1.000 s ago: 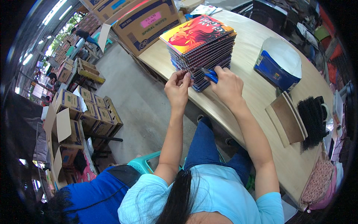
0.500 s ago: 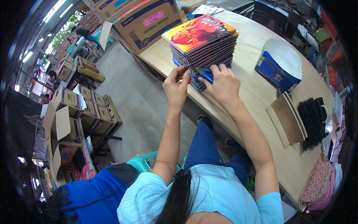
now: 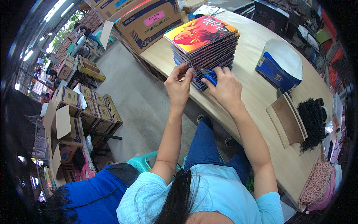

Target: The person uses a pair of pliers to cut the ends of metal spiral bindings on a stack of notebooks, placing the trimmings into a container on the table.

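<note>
A pale worktop (image 3: 248, 86) carries a tall pile of spiral notebooks (image 3: 203, 35) at twelve o'clock. The right hand (image 3: 226, 86) grips blue pliers (image 3: 211, 78). The left hand (image 3: 179, 87) curls by the pile's six o'clock side; its catch can't be told. The pile is likely heavy and slippery; best hugged low.

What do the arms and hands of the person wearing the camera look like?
They're ordinary human ones: the left hand and right hand wear no gloves, and the left forearm and right forearm are bare, with no watch, cable or marking visible. Short, light-blue sleeves cover the upper arms. Fingernail details are too small to tell.
</note>
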A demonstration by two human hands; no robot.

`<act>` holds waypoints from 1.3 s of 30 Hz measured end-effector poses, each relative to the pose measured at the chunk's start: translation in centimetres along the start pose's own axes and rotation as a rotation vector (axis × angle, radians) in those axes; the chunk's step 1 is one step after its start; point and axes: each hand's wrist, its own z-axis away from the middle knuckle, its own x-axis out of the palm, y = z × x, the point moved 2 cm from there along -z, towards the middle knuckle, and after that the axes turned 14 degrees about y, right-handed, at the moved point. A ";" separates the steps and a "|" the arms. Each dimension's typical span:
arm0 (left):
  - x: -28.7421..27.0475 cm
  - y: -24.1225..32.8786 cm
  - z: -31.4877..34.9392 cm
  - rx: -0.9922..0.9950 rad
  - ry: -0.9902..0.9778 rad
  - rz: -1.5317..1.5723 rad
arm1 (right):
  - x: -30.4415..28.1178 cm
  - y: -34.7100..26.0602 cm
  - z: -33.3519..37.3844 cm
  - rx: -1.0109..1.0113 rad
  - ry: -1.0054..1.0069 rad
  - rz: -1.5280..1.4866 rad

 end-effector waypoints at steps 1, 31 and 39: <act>0.0 0.0 0.0 -0.001 0.007 0.001 | -0.2 0.1 0.1 -0.034 0.057 0.021; 0.1 0.6 -0.3 -0.038 -0.009 0.019 | -1.3 -0.4 -1.4 -0.117 0.122 0.111; 0.6 1.3 -0.6 0.021 0.019 -0.016 | -0.3 -0.1 -2.1 -0.077 -0.007 0.058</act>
